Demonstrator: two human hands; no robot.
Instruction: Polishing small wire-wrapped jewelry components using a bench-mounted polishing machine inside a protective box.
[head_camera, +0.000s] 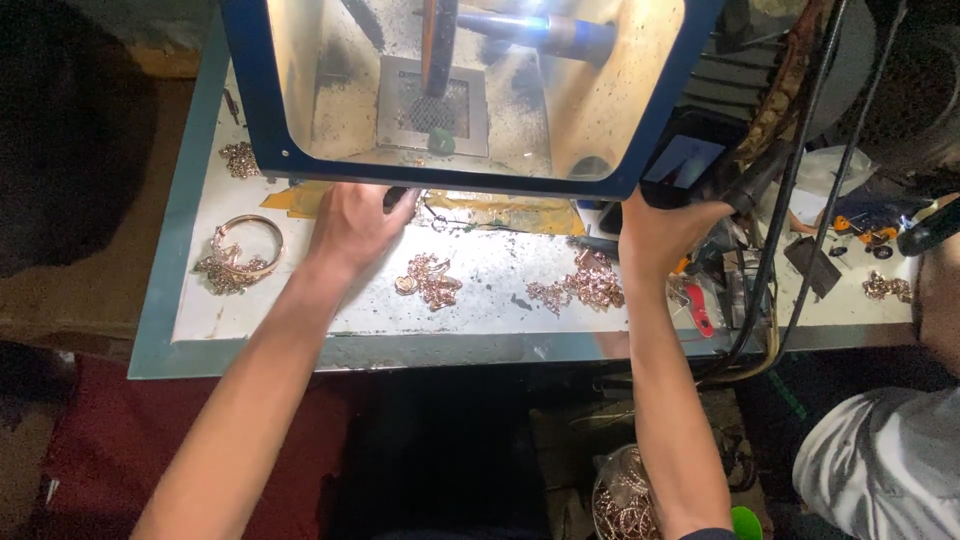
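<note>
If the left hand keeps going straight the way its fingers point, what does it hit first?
The left hand points up and right, toward the blue-framed cabinet. Its fingertips already seem to touch something small and dark at the lower frame edge, so probably that; depth is unclear.

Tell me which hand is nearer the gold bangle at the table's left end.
Left. The left hand rests on the table just right of the gold bangle, not touching it. The right hand is far across, at the blue-framed box's right corner.

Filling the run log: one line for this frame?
left hand: at blue cabinet opening | right hand: on cabinet's right corner | jewellery piles on table
</note>
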